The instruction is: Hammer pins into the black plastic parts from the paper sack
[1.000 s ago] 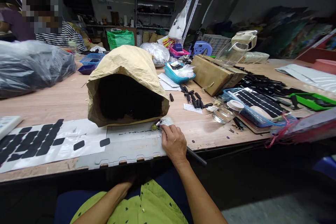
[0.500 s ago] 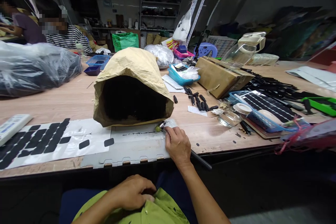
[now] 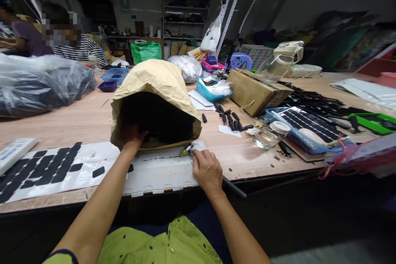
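A big brown paper sack (image 3: pixel 157 86) lies on its side on the wooden table (image 3: pixel 74 119), its dark mouth facing me. My left hand (image 3: pixel 133 137) reaches into the mouth at its lower left; the fingers are hidden in the dark. My right hand (image 3: pixel 208 171) rests on a white sheet (image 3: pixel 161 169) at the table's front edge, closed round a black-handled tool (image 3: pixel 230 185) whose small metal head (image 3: pixel 186 149) with a green tip lies just in front of the sack.
A white sheet with several black cut pieces (image 3: pixel 40 169) lies at the left. A clear bag of dark stuff (image 3: pixel 43 84) sits far left. Right of the sack are black pens (image 3: pixel 232 120), a cardboard box (image 3: pixel 253 90), a glass jar (image 3: pixel 267 134), a blue tray with a solar panel (image 3: pixel 306 126). Two people sit at back left.
My left hand has risen from my lap and gone forward into the sack's mouth. My right hand stays on the tool in the same place.
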Demonstrator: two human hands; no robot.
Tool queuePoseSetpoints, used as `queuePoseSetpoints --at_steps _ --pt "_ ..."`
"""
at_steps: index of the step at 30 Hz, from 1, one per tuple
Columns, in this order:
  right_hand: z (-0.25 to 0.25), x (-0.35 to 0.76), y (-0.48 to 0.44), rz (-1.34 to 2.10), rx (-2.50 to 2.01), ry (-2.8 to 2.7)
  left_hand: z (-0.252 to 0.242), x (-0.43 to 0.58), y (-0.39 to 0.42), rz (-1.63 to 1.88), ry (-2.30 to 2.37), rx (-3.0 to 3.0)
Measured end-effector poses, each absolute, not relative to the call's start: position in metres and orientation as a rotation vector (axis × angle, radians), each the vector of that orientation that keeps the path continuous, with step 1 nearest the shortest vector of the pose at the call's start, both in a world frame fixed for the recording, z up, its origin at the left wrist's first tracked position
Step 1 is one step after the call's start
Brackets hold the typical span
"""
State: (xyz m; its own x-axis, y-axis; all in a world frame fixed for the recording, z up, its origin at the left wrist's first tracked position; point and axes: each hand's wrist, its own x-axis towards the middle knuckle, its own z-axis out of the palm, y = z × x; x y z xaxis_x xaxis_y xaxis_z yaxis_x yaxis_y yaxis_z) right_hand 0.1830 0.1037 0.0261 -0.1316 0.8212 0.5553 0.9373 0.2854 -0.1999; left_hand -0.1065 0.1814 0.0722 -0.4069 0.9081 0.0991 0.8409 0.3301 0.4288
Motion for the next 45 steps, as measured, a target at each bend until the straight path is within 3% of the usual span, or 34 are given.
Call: queuePoseSetpoints --at_steps 6,9,13,23,32,45 --pt "0.027 0.182 0.104 -0.264 -1.579 -1.979 0.084 -0.1 0.152 0.851 2.456 1.551" --pt "0.027 0.182 0.104 -0.261 -1.591 -1.982 0.089 -0.082 0.126 0.994 2.226 1.733" --pt "0.026 0.182 0.104 -0.248 -1.607 -1.987 0.075 -0.057 0.104 0.848 1.806 1.88" --pt "0.028 0.185 0.105 -0.131 -1.546 -1.99 0.059 -0.05 0.102 0.722 1.822 1.717" --pt "0.053 0.146 0.078 0.485 -1.192 -1.836 0.054 -0.053 0.101 0.752 1.677 1.789" --pt "0.055 0.125 0.069 0.413 -1.109 -1.929 0.063 -0.051 0.098 0.664 1.692 1.823"
